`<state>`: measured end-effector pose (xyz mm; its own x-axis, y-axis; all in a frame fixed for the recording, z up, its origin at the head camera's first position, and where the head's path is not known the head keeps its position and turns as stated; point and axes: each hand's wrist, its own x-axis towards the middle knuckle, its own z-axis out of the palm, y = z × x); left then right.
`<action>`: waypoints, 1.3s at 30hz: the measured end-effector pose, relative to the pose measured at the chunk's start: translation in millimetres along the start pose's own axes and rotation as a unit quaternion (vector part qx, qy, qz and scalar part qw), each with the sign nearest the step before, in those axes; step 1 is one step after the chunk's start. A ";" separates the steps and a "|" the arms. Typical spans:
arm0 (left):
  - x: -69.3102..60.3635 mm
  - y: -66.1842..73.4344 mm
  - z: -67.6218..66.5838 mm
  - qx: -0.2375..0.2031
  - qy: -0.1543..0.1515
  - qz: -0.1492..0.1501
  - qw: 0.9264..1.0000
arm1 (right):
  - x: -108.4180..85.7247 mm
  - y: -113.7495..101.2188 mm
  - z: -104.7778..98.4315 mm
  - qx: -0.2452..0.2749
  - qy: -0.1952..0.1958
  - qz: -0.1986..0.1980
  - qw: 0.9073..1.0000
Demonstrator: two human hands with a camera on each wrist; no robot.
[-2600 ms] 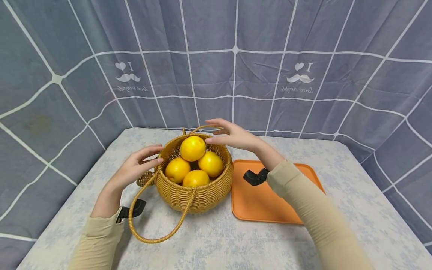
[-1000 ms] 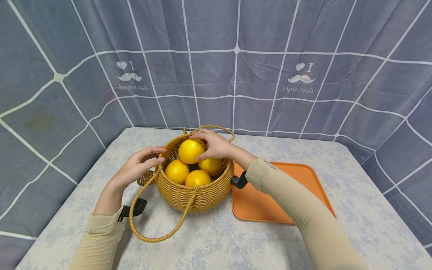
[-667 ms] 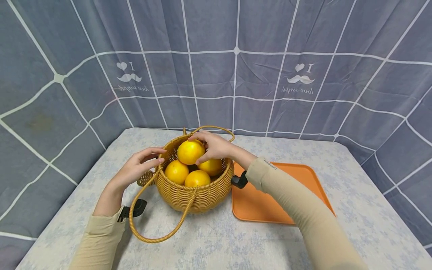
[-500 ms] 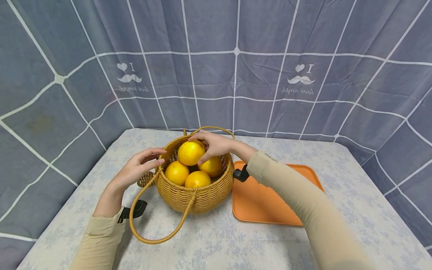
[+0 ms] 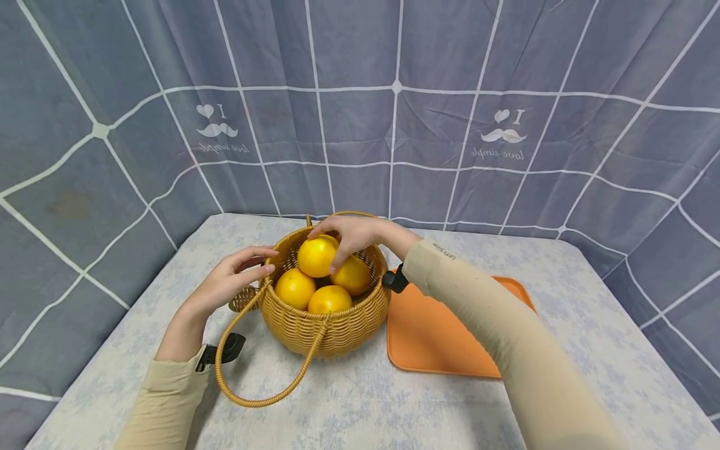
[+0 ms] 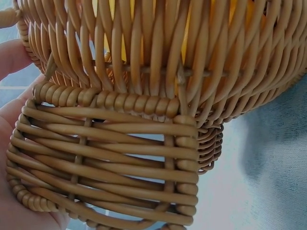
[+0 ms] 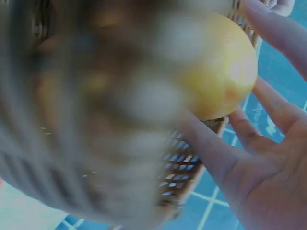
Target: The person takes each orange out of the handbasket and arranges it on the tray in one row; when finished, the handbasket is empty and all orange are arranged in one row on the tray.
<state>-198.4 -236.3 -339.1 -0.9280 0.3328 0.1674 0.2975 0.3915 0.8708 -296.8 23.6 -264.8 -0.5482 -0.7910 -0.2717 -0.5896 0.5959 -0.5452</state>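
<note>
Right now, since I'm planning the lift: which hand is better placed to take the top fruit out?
Probably the right hand: it curls around the top fruit, and the tray lies to the right. The left hand rests at the basket, seemingly better suited to steadying.

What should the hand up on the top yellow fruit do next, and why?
I'd say the right hand should lift the top fruit gently, straight up. Its thumb and fingers are already around that fruit, other fruits crowd below, and the left hand is at the rim, perhaps ready to steady the basket.
</note>
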 end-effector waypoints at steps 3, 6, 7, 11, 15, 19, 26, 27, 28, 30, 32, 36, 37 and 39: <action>-0.4 -0.5 -0.1 0.000 0.001 -0.001 1.000 | 0.7 -7.0 -2.1 -0.020 -0.014 0.021 0.999; -1.0 -0.1 -0.1 0.001 0.003 -0.005 1.000 | 3.3 -15.2 -3.6 -0.049 -0.020 0.030 0.998; -1.0 0.1 0.1 0.001 0.004 -0.006 1.000 | 4.5 -17.4 -3.7 -0.055 -0.022 0.031 0.998; -0.9 0.6 1.5 0.000 0.002 -0.008 1.000 | 9.7 -19.4 -1.9 -0.058 -0.018 0.045 0.997; -0.9 0.2 1.7 0.005 0.003 -0.011 1.000 | 13.6 -14.1 0.2 -0.045 -0.011 0.048 0.998; -0.2 -1.4 0.7 0.009 0.006 -0.013 1.000 | 17.1 -7.7 1.0 -0.015 -0.006 0.030 0.999; 0.1 -3.0 0.5 0.007 0.007 -0.005 1.000 | 24.8 -0.8 8.1 0.040 -0.038 -0.023 0.998; -0.1 -2.7 0.8 0.006 0.007 -0.005 1.000 | 25.7 -0.5 9.3 0.044 -0.044 -0.029 0.998; -0.1 -2.4 0.8 0.004 0.006 -0.004 1.000 | 26.5 -0.3 10.6 0.049 -0.049 -0.031 0.997; 0.0 -1.7 1.1 0.000 0.005 -0.003 1.000 | 28.0 -0.1 12.5 0.060 -0.058 -0.037 0.996; 0.0 -1.0 1.0 -0.004 0.004 -0.003 1.000 | 29.8 0.8 14.5 0.073 -0.066 -0.042 0.994; 0.0 -0.2 0.7 -0.009 0.003 -0.005 1.000 | 33.0 3.1 17.3 0.100 -0.079 -0.061 0.990; 0.0 -0.2 0.6 -0.010 0.003 -0.005 1.000 | 33.5 4.1 17.7 0.103 -0.079 -0.068 0.989; -0.4 -0.7 0.3 -0.007 0.003 -0.005 1.000 | 33.5 5.3 18.1 0.115 -0.082 -0.075 0.987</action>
<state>-198.1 -236.4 -339.9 -0.9322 0.3244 0.1607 0.2847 0.3828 0.8789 -307.5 -2.2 -291.1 -0.3505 -0.8907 -0.2894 -0.4962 0.4387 -0.7492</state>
